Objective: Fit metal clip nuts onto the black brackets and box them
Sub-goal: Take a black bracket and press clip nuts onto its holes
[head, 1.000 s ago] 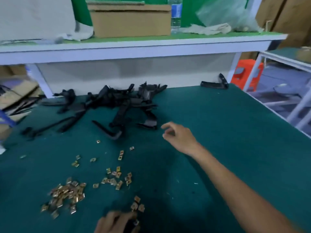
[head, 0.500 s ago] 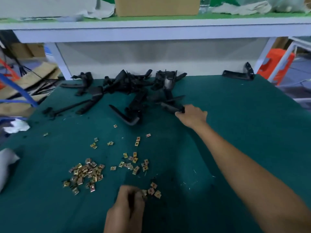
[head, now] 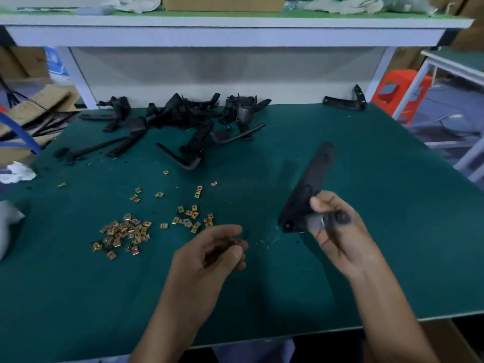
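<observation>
**Bracket** (head: pixel 309 189), black, L-shaped, one piece. Held above the green table mat (head: pixel 392 231), right of centre.

**Grip:** the right hand (head: pixel 337 239) curls its fingers round the short arm, thumb on top.

**Axis:** the long arm runs from the corner beside the hand to a tip pointing away from the person and slightly right. The short arm lies across the fingers, pointing right, and is blurred.

**Left hand** (head: pixel 209 252): fingertips drawn together against the thumb, probably pinching a clip nut (head: pixel 235 242), though the view is too soft to be sure.

**Stock:** loose clip nuts (head: pixel 123 231) lie scattered to the left, near the left hand. The bracket pile (head: pixel 188 119) sits at the far edge of the mat.

**Step:** judged as bracket fetched, nut not yet fitted.

**Next move calls for:** bringing the hands together, lining the nut's open side up with a holed edge of the bracket, and pushing it on squarely.
</observation>
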`<state>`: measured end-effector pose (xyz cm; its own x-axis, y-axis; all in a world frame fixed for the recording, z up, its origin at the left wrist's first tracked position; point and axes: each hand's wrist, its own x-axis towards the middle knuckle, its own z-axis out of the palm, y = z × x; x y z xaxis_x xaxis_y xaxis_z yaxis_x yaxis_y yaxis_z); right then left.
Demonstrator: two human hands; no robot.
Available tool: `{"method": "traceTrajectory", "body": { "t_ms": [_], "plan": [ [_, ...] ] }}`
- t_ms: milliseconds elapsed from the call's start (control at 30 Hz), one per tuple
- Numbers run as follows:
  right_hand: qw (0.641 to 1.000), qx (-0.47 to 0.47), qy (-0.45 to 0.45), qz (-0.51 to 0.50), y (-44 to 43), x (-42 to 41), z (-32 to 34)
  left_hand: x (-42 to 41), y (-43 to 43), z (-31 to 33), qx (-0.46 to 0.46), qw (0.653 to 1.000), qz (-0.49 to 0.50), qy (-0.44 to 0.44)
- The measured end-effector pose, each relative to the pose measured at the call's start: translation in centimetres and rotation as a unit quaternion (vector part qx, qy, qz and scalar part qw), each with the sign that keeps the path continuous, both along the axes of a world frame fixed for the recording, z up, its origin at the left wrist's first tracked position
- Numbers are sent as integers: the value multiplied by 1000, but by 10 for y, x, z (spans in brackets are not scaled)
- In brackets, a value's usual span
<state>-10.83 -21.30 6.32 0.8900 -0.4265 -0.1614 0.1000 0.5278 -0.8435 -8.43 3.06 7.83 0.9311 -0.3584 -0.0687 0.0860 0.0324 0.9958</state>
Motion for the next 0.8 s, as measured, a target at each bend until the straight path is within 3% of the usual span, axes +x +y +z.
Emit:
{"method": "traceTrajectory", "body": {
  "t_ms": [167,400,800],
  "plan": [
    [996,26,-85,-3,23,-31,18,-14,2,24,-25,999,-24,-19],
    [982,151,-104,-37,61,-55,34,-27,-1,39,-66,996,-44,-42],
    [971,155,-118,-137,86,-50,55,-44,-19,32,-97,993,-71,8]
  ]
}}
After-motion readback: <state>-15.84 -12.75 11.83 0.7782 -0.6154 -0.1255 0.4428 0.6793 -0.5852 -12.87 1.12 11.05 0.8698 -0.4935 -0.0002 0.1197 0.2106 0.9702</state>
